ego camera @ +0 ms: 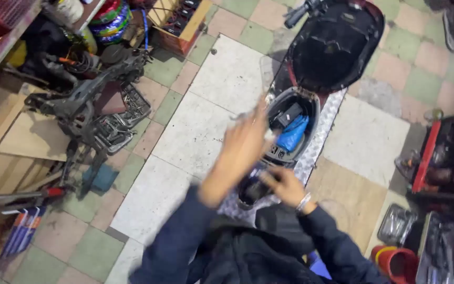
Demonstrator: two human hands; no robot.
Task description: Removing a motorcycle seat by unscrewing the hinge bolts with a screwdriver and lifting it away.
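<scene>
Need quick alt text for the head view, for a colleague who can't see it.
Seen from above, a person's blurred left hand is raised over a scooter's open under-seat compartment holding a blue bag; the right hand touches its near edge. Tiled floor, black metal frame at left.

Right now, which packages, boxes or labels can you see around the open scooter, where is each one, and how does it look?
Blue plastic bag: inside the open under-seat compartment, crumpled.
Small black box: same compartment, just above the bag.
Flat blue-and-orange printed pack: on the floor at lower left.
Brown cardboard sheets: flattened, left side.
Wooden crate: top centre, orange front.
No screens or signs are visible.
</scene>
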